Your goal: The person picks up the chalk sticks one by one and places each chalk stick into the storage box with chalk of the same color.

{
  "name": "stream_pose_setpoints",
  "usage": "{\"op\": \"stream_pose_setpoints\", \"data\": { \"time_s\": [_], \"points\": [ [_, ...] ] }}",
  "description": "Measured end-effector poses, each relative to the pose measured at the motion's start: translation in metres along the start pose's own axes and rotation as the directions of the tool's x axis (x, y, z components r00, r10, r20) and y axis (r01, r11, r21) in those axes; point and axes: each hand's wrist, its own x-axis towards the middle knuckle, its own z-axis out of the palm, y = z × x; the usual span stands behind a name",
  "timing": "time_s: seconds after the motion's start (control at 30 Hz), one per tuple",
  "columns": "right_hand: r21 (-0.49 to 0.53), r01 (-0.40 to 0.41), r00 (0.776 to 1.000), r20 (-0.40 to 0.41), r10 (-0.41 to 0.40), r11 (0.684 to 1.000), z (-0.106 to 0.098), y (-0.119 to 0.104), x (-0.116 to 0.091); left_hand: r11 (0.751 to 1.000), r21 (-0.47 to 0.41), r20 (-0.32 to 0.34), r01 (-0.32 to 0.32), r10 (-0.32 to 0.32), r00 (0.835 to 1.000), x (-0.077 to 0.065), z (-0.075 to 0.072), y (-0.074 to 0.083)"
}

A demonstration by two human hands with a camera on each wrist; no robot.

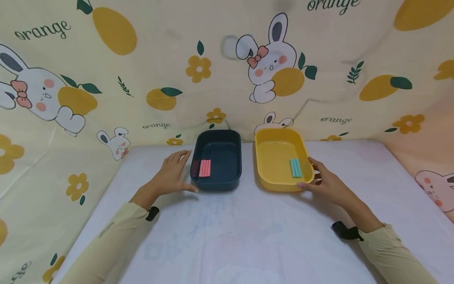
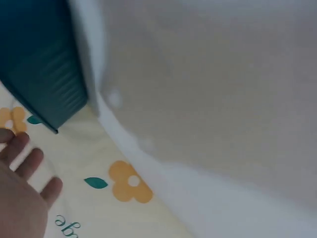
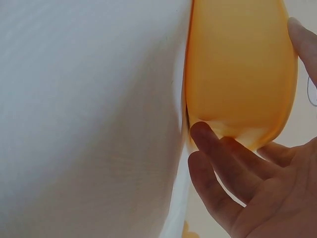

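A dark blue tray (image 1: 221, 184) sits left of centre on the table, with several short pink sticks (image 1: 205, 168) side by side at its left. My left hand (image 1: 169, 176) is beside its left side, fingers spread and relaxed; a gap shows between these fingers (image 2: 30, 163) and the tray in the left wrist view. To the right is a yellow tray (image 1: 276, 185) holding several short light-green sticks (image 1: 296, 168). My right hand (image 1: 328, 185) holds its front right corner, thumb at the front and fingers along the right side. The right wrist view shows fingertips against the yellow wall (image 3: 237, 74).
Both trays stand near the back of a white-covered table (image 1: 227, 236). Behind it hangs a cream cloth (image 1: 213, 23) printed with rabbits, oranges and flowers. A narrow gap separates the trays. Black straps (image 1: 345, 230) are around both wrists.
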Motion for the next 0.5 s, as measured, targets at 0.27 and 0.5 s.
{"op": "stream_pose_setpoints", "data": {
  "time_s": [0.27,0.5],
  "points": [
    [0.008,-0.010,1.000,0.008,0.009,1.000,0.007,-0.002,0.006,0.975,0.195,-0.016,0.106,-0.105,0.994,-0.014,0.013,-0.012],
    [-0.132,0.100,0.995,0.023,-0.098,0.986,-0.007,-0.008,0.009,0.965,0.224,-0.055,0.134,-0.125,0.991,-0.022,0.021,-0.016]
  ]
}}
